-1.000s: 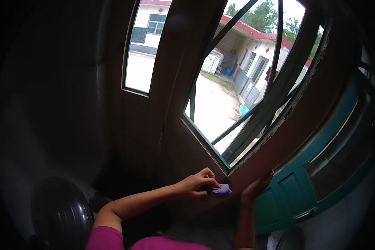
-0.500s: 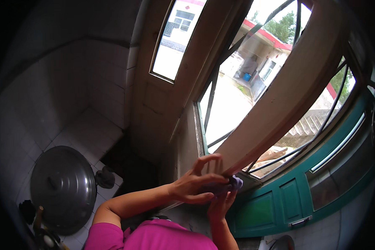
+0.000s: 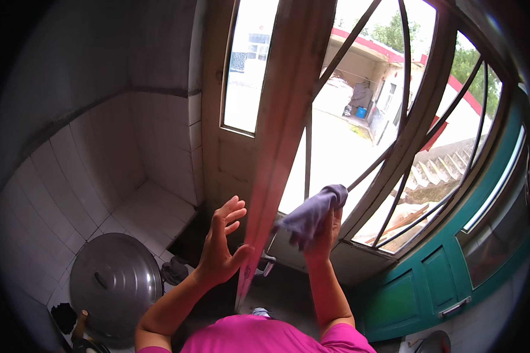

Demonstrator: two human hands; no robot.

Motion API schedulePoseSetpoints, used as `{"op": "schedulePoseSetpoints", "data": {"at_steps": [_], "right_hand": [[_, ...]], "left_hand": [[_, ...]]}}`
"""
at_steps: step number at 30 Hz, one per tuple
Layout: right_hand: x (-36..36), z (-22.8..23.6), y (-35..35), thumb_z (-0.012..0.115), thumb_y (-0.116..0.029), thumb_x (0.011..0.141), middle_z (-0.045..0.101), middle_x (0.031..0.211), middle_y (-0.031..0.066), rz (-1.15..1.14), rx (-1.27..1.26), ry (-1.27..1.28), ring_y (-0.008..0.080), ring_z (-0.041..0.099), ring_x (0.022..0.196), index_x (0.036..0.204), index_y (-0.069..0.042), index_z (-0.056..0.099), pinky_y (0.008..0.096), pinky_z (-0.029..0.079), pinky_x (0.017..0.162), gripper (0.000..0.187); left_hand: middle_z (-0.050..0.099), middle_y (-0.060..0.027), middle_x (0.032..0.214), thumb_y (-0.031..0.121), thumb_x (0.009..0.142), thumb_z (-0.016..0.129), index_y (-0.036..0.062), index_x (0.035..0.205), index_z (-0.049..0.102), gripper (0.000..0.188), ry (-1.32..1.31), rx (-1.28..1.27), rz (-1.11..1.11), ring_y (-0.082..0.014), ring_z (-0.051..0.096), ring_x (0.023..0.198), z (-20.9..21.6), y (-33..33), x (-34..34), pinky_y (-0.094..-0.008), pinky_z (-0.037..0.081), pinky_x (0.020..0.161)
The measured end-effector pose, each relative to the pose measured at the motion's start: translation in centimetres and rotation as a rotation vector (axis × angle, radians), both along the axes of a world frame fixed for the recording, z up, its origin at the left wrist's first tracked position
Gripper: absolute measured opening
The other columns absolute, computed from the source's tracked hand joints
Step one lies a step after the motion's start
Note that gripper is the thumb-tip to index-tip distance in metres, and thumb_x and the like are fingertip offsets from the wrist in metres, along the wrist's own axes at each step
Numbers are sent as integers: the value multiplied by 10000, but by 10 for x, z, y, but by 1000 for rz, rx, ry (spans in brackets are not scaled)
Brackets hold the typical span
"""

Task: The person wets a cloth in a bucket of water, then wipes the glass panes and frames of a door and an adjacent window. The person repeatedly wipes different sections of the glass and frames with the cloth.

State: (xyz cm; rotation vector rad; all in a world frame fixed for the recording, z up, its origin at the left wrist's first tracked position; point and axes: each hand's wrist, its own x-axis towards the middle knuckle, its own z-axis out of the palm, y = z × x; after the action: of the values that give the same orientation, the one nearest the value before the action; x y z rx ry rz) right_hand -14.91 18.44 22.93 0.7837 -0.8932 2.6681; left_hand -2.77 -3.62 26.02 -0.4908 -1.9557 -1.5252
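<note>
A grey-purple cloth [image 3: 315, 215] is bunched in my right hand [image 3: 323, 241], raised in front of the window panes. Some of its folds hang over the fingers. My left hand [image 3: 218, 250] is open, its fingers stretched upward and holding nothing. Its thumb reaches the reddish-brown edge of a wooden door leaf [image 3: 285, 117]; I cannot tell whether it touches. That edge runs between my two hands, up from near my feet. A metal handle [image 3: 269, 265] shows low on the door, between the hands.
A large grey metal lid [image 3: 115, 288] lies on the white-tiled counter at left, with a dark cloth [image 3: 175, 270] beside it. Black bars cross the window [image 3: 330, 147], and a yard lies outside. Green cabinet doors [image 3: 394, 294] stand at right.
The door edge has swung from a slant at upper right to nearly upright. My hands, together on the cloth before, have parted: the left moved left, the right lifted the cloth.
</note>
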Motion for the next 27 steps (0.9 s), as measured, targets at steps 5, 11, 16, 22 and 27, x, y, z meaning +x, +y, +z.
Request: {"op": "schedulePoseSetpoints", "data": {"at_steps": [5,11,16,22,27], "right_hand": [[-113,-13,-23,652,-149,1037,603,1185,50,-650,280,26,129,588,1101,1415,-62,452,291,495,929,437],[-211,-53,-80,695,-26,937,482,1348,230,-873,702,387,385,522,1244,1315,-52,547,459,452,1031,407],[-259,-59,-100,718,18,837,507,1285,201,-851,644,630,385,526,1215,1164,-90,671,494,450,1023,347],[-331,99,-125,723,9,848,547,1359,111,-1075,467,711,306,495,1265,1168,-179,733,417,337,1064,372],[-371,314,-131,712,-37,885,600,1359,8,-1307,231,931,268,517,1246,1246,-287,718,420,316,1042,438]], "left_hand": [[557,-233,1356,476,851,833,-4,1536,254,1017,109,-171,192,-359,662,1161,-14,-4,-10,-445,539,941],[522,-228,1359,287,910,772,-82,1487,251,860,-18,-129,552,-341,548,1241,-67,-10,-1,-440,424,1071],[498,-178,1427,284,1016,625,-68,1513,324,679,-7,154,727,-279,505,1280,-96,-29,10,-410,376,1108],[526,-175,1393,383,1044,593,-59,1470,407,641,54,498,1130,-258,527,1234,-109,-48,-21,-378,408,1074],[517,-167,1419,437,1033,590,-45,1472,411,677,178,528,1228,-277,521,1267,-132,-73,-28,-392,411,1071]]}}
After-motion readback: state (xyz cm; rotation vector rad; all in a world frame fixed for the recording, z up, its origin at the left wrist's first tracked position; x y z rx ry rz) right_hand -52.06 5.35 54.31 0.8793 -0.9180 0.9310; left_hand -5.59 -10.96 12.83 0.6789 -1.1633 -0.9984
